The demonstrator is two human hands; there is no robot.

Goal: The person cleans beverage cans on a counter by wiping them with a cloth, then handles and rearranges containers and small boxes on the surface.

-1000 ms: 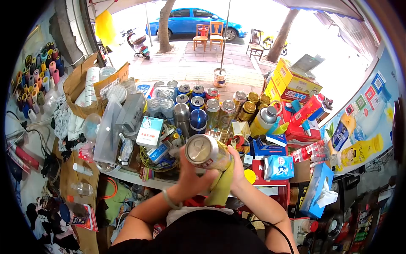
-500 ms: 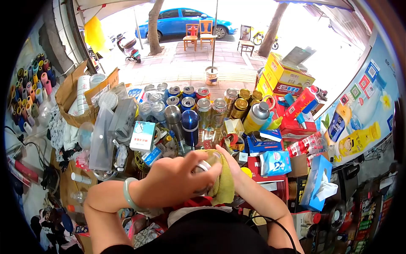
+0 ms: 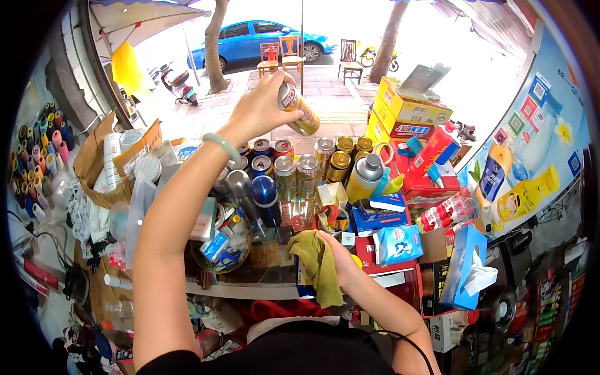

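My left hand [image 3: 259, 109], a pale bangle at its wrist, is stretched out and closed around a gold and silver drink can [image 3: 302, 114]. The can is tilted above the back of the rows of cans. My right hand [image 3: 338, 255] stays low in front of me, gripping an olive-green cloth [image 3: 317, 267] that hangs down from it. Standing cans fill the middle: silver cans [image 3: 284, 178] in front and gold cans [image 3: 339, 165] to the right. A dark blue flask [image 3: 265, 199] and a steel flask [image 3: 239, 186] stand nearer to me.
To the left are a basket of small items [image 3: 226, 247] and a cardboard box [image 3: 103, 156]. Right of the cans stand a spray can [image 3: 364, 178], a blue packet [image 3: 398, 244], yellow boxes [image 3: 406, 109] and a tissue box [image 3: 461, 269]. A glass counter edge [image 3: 262, 289] runs before me.
My left hand has moved from beside the cloth up and forward, carrying the can over the rows. My right hand stays low with the cloth. The view has shifted slightly.
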